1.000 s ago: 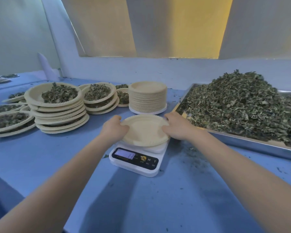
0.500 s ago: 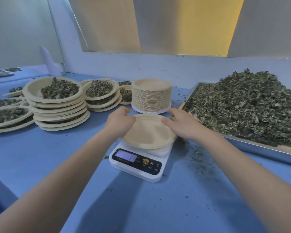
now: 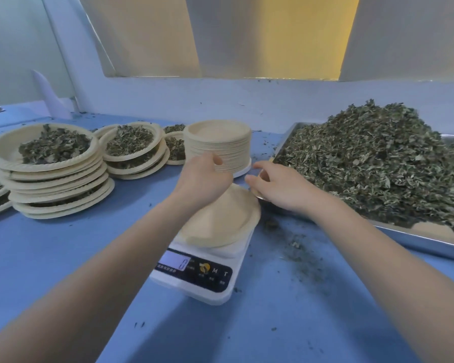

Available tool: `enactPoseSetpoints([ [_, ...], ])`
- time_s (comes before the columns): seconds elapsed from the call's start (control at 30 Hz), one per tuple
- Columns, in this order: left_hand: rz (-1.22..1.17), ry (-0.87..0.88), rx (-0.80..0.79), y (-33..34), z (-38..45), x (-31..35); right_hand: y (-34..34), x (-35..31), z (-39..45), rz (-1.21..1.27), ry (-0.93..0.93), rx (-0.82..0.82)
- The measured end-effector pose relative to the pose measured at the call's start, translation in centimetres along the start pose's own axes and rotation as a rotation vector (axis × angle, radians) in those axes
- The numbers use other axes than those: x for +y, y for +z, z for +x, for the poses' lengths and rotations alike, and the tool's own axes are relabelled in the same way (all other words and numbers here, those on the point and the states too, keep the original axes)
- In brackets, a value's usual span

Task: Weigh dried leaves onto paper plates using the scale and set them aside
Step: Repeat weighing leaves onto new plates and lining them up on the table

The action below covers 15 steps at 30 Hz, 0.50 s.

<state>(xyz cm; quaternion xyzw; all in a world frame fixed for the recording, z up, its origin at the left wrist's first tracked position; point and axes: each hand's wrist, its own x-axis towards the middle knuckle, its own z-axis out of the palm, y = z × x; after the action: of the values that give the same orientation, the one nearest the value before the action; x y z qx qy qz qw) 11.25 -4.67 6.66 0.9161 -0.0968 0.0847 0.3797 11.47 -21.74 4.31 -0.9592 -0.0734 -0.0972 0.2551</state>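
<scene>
Empty paper plate point(image 3: 220, 218) sits on the scale point(image 3: 202, 265), its far rim just under my hands. My left hand point(image 3: 203, 179) hangs over the plate's far-left edge, fingers curled loosely; I cannot tell whether they have any of the rim. My right hand point(image 3: 278, 187) is off the plate's right edge, fingers spread and relaxed, holding nothing, over the near corner of the metal tray point(image 3: 417, 239).

Room to move: the blue desk point(image 3: 63, 258) is open in front of the scale and to its left, up to the stacks. On the right, the tray's front rim runs close beside the scale, with a narrow strip of desk between them dusted with leaf crumbs point(image 3: 294, 242). Behind the scale, the stack of empty plates point(image 3: 218, 145) stands near, my left hand partly in front of it.

Contents now. The tray carries a high heap of dried leaves point(image 3: 378, 166), piled to its rim on the near side. Far left, a tall stack of filled plates point(image 3: 50, 174), leaves showing in the top one. Next to it, a lower stack of filled plates point(image 3: 134, 150), also topped with leaves, and a small filled plate point(image 3: 174, 148) behind that, touching the empty stack's side. More filled plates peek in at the left edge. The scale's display point(image 3: 174, 260) is lit.
</scene>
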Motion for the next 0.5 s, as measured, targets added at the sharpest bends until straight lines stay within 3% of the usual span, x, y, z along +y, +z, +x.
enactPoseSetpoints([
  [0.13, 0.146, 0.154, -0.195, 3.9, 1.6, 5.0, -3.1, 3.1, -0.2, -0.067, 0.113, -0.008],
  [0.23, 0.315, 0.205, -0.434, 6.9, 3.3, 8.1, -6.2, 6.7, -1.0, -0.247, 0.247, -0.132],
  [0.37, 0.537, 0.137, -0.626, 10.3, 5.8, 9.6, -9.0, 11.6, -2.1, -0.363, 0.39, -0.267],
  [0.5, 0.502, 0.003, -0.744, 13.1, 7.8, 9.9, -8.7, 14.6, -1.3, -0.272, 0.424, -0.32],
])
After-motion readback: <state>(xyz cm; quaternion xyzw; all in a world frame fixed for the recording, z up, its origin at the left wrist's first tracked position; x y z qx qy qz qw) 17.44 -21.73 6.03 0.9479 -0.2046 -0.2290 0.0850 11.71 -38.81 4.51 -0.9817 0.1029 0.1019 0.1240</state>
